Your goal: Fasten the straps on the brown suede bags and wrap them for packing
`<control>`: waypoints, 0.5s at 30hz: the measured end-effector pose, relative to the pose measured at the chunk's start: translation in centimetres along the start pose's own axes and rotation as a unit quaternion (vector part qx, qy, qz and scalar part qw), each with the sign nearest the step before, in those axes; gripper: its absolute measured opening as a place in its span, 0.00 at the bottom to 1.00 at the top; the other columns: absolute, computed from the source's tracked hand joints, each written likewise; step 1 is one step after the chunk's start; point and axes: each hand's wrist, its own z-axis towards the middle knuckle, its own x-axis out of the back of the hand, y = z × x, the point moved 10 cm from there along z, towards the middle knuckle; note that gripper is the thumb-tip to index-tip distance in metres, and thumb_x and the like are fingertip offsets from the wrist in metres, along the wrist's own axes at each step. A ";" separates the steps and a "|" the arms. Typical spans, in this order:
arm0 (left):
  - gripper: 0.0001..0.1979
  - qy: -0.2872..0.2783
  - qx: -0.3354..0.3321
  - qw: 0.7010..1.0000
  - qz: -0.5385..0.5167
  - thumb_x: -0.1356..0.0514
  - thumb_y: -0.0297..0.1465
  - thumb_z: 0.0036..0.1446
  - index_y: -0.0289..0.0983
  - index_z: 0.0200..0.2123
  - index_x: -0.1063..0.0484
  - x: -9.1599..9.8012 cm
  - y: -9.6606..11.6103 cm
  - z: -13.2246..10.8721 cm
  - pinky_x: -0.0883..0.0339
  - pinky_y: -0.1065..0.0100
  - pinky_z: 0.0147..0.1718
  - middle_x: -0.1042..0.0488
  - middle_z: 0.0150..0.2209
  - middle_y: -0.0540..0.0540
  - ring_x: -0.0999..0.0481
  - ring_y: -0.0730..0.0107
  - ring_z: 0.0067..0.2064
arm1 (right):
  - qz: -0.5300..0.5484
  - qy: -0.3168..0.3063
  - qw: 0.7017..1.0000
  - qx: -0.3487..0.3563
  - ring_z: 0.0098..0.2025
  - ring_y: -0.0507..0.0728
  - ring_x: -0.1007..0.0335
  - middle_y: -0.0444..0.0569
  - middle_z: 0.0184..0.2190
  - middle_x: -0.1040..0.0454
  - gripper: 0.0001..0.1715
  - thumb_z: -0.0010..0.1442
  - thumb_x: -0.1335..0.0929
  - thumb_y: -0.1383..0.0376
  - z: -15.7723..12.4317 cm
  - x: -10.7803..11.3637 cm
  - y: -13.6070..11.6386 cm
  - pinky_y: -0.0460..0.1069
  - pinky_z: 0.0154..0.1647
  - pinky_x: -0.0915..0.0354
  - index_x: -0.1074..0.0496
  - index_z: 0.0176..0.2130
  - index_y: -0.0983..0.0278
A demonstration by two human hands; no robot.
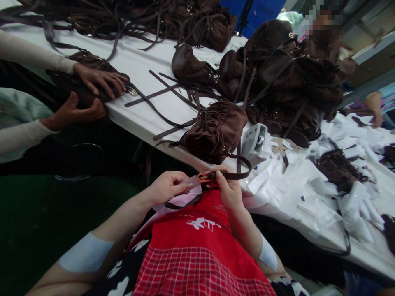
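My right hand (230,189) is closed around a dark brown bag strap (243,174), thumb on top, just beside its metal buckle (203,177). The strap loops back to a brown fringed bag (220,129) lying on its side at the table edge. Close to the buckle's other side, my left hand (171,187) pinches a thin pale pinkish piece (195,185); whether it is paper, film or cloth I cannot tell. Both hands are just off the table, in front of the red apron (191,234).
Brown bags pile up on the white table (138,119), with a grey-white device (254,142) beside them. White wrapping scraps (284,185) cover the right side. At left, a co-worker's hands (98,80) rest on another dark bag (83,88). More people are at the far right.
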 end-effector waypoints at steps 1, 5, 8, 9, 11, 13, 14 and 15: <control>0.16 0.000 0.003 1.000 -0.004 0.40 0.40 0.60 0.33 0.28 0.23 0.0 0.1 0.0 0.36 0.73 0.29 0.26 0.28 0.48 0.28 0.72 0.30 | -0.015 -0.001 1.000 0.005 0.35 0.56 0.23 0.47 0.36 0.23 0.15 0.60 0.30 0.52 0.0 0.0 0.0 0.49 0.30 0.25 0.28 0.39 0.60; 0.17 -0.002 0.011 1.000 -0.023 0.40 0.41 0.60 0.33 0.29 0.24 -0.3 0.5 0.2 0.37 0.73 0.29 0.26 0.27 0.49 0.29 0.73 0.30 | -0.085 -0.024 0.996 0.027 0.37 0.56 0.25 0.49 0.37 0.23 0.14 0.63 0.32 0.53 -0.1 -0.3 -0.1 0.50 0.36 0.27 0.27 0.40 0.61; 0.18 -0.009 0.011 0.999 -0.042 0.39 0.42 0.59 0.33 0.27 0.24 -0.7 0.7 0.4 0.36 0.73 0.29 0.27 0.26 0.49 0.29 0.73 0.30 | -0.132 -0.037 0.989 0.051 0.39 0.57 0.25 0.48 0.37 0.22 0.12 0.63 0.32 0.55 0.0 -0.6 -0.5 0.51 0.42 0.29 0.26 0.40 0.61; 0.17 -0.013 0.015 0.999 -0.050 0.39 0.42 0.58 0.33 0.28 0.24 -0.8 0.7 0.4 0.36 0.73 0.29 0.27 0.27 0.49 0.29 0.73 0.30 | -0.136 -0.039 0.989 0.054 0.39 0.57 0.26 0.48 0.36 0.22 0.12 0.63 0.32 0.56 0.0 -0.7 -0.6 0.51 0.43 0.30 0.26 0.39 0.61; 0.17 -0.023 0.036 0.997 -0.069 0.37 0.43 0.57 0.32 0.31 0.23 -1.3 0.4 0.4 0.37 0.73 0.27 0.27 0.27 0.49 0.30 0.73 0.28 | -0.130 -0.045 0.989 0.055 0.40 0.57 0.26 0.47 0.36 0.22 0.11 0.63 0.32 0.57 0.1 -0.8 -0.7 0.52 0.45 0.31 0.25 0.39 0.61; 0.18 -0.039 0.063 0.993 -0.091 0.37 0.44 0.56 0.32 0.33 0.23 -1.8 0.0 0.2 0.39 0.74 0.24 0.28 0.26 0.50 0.32 0.75 0.26 | -0.122 -0.056 0.990 0.052 0.41 0.57 0.26 0.47 0.37 0.22 0.10 0.63 0.32 0.58 0.2 -0.8 -0.7 0.52 0.46 0.31 0.24 0.39 0.60; 0.18 -0.048 0.073 0.991 -0.103 0.37 0.44 0.55 0.32 0.33 0.23 -2.1 -0.2 0.2 0.40 0.74 0.23 0.27 0.26 0.50 0.32 0.75 0.26 | -0.120 -0.061 0.990 0.052 0.43 0.57 0.26 0.47 0.37 0.21 0.10 0.63 0.32 0.58 0.2 -0.9 -0.7 0.52 0.47 0.31 0.23 0.39 0.60; 0.18 -0.057 0.081 0.988 -0.115 0.36 0.44 0.56 0.32 0.32 0.24 -2.4 -0.2 0.1 0.40 0.75 0.24 0.27 0.26 0.50 0.32 0.75 0.26 | -0.118 -0.066 0.989 0.052 0.44 0.57 0.26 0.47 0.39 0.21 0.10 0.63 0.32 0.58 0.3 -0.9 -0.7 0.53 0.49 0.32 0.23 0.39 0.60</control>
